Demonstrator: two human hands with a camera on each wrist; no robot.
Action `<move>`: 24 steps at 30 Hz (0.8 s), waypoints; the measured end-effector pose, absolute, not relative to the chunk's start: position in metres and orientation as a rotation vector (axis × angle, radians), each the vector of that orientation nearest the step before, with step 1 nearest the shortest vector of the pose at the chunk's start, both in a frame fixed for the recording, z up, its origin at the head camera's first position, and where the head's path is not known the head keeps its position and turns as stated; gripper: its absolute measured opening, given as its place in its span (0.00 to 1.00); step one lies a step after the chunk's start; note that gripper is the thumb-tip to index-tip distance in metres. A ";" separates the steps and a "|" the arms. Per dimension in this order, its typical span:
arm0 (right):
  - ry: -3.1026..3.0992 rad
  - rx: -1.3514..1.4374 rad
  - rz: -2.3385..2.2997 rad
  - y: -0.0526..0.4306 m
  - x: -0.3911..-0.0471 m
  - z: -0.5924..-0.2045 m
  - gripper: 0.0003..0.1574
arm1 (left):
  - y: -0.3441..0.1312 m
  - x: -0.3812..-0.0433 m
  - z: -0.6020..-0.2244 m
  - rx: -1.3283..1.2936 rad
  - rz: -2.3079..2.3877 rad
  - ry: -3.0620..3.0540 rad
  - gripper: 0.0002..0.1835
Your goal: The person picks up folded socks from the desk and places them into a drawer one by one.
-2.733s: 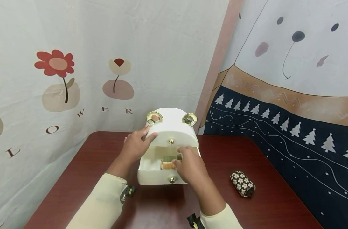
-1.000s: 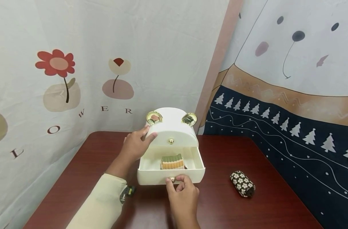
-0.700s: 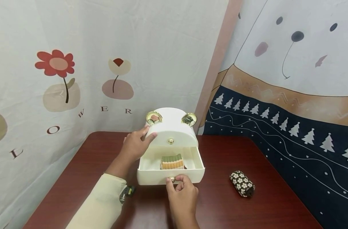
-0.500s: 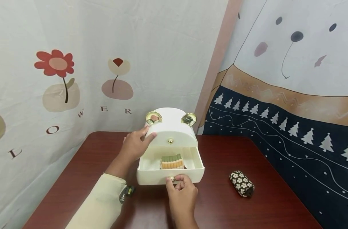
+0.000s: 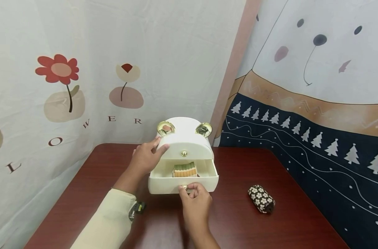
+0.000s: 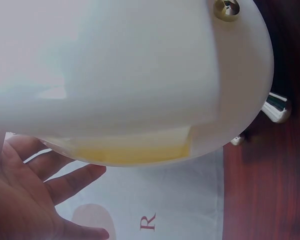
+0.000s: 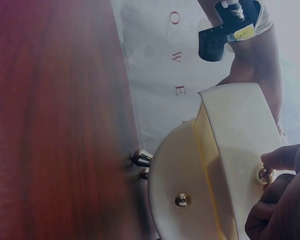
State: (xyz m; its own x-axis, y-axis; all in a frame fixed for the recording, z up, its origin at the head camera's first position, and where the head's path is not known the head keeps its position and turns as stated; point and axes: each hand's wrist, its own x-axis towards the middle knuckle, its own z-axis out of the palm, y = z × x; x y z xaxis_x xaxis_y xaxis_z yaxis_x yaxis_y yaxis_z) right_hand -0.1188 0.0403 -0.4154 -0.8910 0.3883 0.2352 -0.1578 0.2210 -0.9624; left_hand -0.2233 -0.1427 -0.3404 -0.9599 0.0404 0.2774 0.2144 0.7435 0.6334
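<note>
A white rounded storage box (image 5: 189, 133) with two gold ear-shaped pieces stands on the table, its lower drawer (image 5: 164, 186) pulled partly out. Inside the drawer lies a small ribbed item (image 5: 185, 170) banded green, cream and orange. My right hand (image 5: 197, 205) pinches the drawer's gold knob (image 7: 262, 176) between thumb and fingers. At the box's left side rests my left hand (image 5: 145, 158), thumb toward the front; the left wrist view shows its fingers (image 6: 75, 182) spread and fairly straight along the curved wall. An upper gold knob (image 5: 184, 153) sits on the shut upper front.
To the right on the dark red table (image 5: 235, 221) lies a black bundle with white flowers (image 5: 261, 199). Printed cloth hangs behind, with a flower cloth (image 5: 176, 69) at the back and a navy tree cloth (image 5: 301, 155) along the right.
My right hand has left the ribbed item in the drawer and taken the lower knob. The drawer has since slid partway inward with it. My left hand stays on the box.
</note>
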 end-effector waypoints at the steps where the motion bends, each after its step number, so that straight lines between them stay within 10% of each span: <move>1: -2.082 -0.213 1.709 0.040 -0.121 -0.415 0.15 | -0.143 -0.223 -0.340 -0.201 -1.027 -2.700 0.38; 24: -2.102 -0.174 1.622 0.037 -0.168 -0.411 0.14 | -0.144 -0.223 -0.338 -0.217 -1.005 -2.729 0.38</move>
